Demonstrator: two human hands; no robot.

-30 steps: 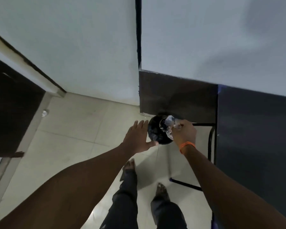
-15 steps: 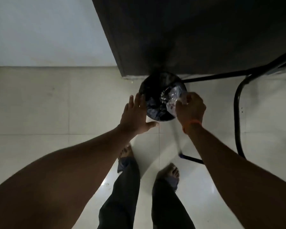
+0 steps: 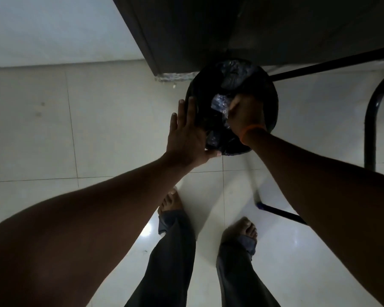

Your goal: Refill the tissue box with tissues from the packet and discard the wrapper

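wrapper [image 3: 218, 105] in right hand [image 3: 245, 116]

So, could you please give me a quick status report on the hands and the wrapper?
Right hand shut on wrapper, over bin. Left hand open, flat against bin's side. Nothing in the way.

Wrapper [image 3: 218, 105]: clear, crinkly plastic, crumpled into a wad w/ glints of light on it. Held in right hand [image 3: 246, 117], fingers closed round it, part of it poking out left of the knuckles and a bit below the hand too. It sits over/inside the mouth of the round bin [image 3: 200, 89], which is lined w/ a black bag and stands on the floor. Can't tell if wrapper touches the liner.
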